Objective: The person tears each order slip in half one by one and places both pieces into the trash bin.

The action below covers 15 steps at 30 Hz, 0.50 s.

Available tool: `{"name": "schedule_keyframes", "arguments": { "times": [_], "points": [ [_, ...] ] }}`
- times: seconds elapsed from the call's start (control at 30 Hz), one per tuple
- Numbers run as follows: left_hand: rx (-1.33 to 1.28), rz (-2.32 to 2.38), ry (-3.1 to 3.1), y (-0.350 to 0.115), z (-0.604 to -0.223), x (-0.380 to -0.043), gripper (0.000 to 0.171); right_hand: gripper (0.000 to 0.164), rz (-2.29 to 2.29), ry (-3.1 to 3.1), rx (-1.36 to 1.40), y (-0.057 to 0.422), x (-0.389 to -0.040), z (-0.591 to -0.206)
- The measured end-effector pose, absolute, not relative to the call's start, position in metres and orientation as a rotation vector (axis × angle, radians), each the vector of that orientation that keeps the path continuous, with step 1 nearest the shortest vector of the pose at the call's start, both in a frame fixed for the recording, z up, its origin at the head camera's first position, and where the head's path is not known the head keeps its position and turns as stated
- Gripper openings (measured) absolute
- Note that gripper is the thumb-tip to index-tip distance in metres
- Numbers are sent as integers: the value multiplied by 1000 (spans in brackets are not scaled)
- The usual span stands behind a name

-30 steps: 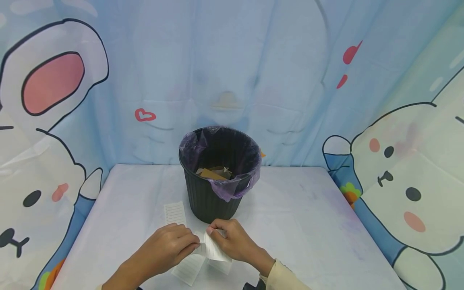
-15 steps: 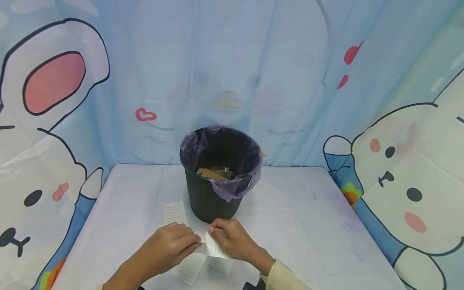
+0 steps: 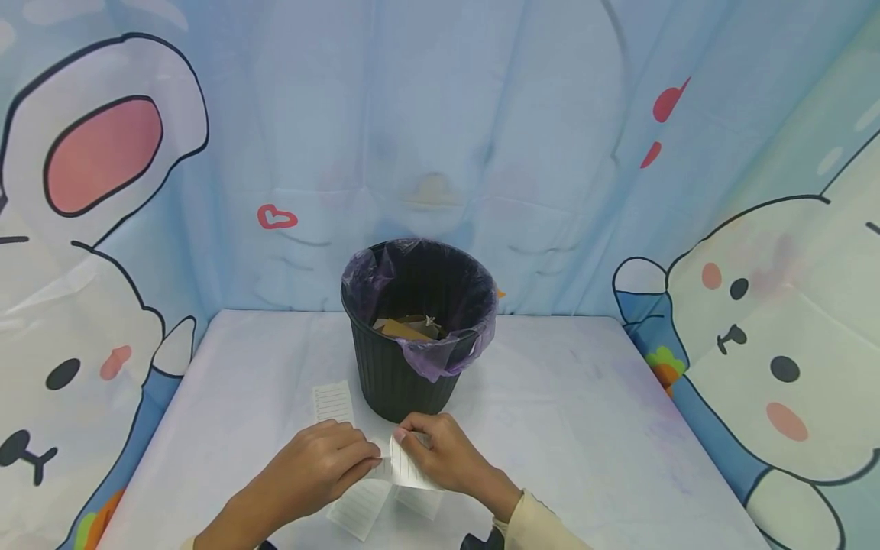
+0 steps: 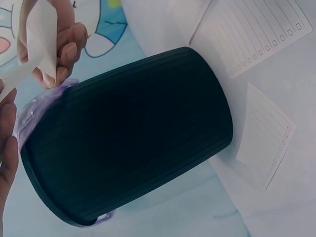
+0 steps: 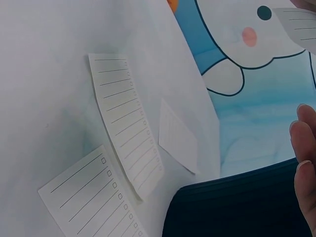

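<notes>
A lined white sheet of paper [image 3: 410,464] is held up between both hands, in front of the bin. My left hand [image 3: 330,466] pinches its left part between thumb and fingers, and my right hand [image 3: 440,454] pinches the right part. The paper bends between them; in the left wrist view the sheet [image 4: 43,34] shows a folded-over flap at the right hand's fingers. Below the hands, a checklist sheet [image 3: 360,508] and another sheet [image 3: 421,502] lie on the table. A third lined sheet [image 3: 333,402] lies left of the bin, partly covered by the left hand.
Just beyond the hands stands a black ribbed trash bin [image 3: 406,393] with a purple plastic liner [image 3: 447,355]. Inside it are brown cardboard pieces [image 3: 402,330]. The white-covered table [image 3: 564,428] ends at a blue cartoon curtain [image 3: 426,114].
The paper's bend between the hands has changed slightly, its lower edge now straighter. Both hands keep their hold in nearly the same place.
</notes>
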<state>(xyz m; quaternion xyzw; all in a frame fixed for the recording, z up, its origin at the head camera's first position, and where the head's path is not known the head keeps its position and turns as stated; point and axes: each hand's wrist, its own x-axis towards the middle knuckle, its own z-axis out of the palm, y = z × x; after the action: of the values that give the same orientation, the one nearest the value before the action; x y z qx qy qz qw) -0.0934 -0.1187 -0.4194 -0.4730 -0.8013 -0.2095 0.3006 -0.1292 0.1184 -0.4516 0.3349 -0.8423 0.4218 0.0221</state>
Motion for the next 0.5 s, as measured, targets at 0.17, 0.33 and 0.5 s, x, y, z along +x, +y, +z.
{"name": "schedule_keyframes", "arguments": {
  "times": [0.17,0.33,0.5],
  "points": [
    [-1256,-556,-2125,-119,-419,-93,5,14,1305,-2604,1040,118,-129,-451],
    [-1267,-576,-2093,-120,-419,-93,6,14,1306,-2600,1052,118,-129,-452],
    [-1275,-584,-2060,-120,-419,-94,9,15,1305,-2593,1069,117,-130,-453]
  ]
}}
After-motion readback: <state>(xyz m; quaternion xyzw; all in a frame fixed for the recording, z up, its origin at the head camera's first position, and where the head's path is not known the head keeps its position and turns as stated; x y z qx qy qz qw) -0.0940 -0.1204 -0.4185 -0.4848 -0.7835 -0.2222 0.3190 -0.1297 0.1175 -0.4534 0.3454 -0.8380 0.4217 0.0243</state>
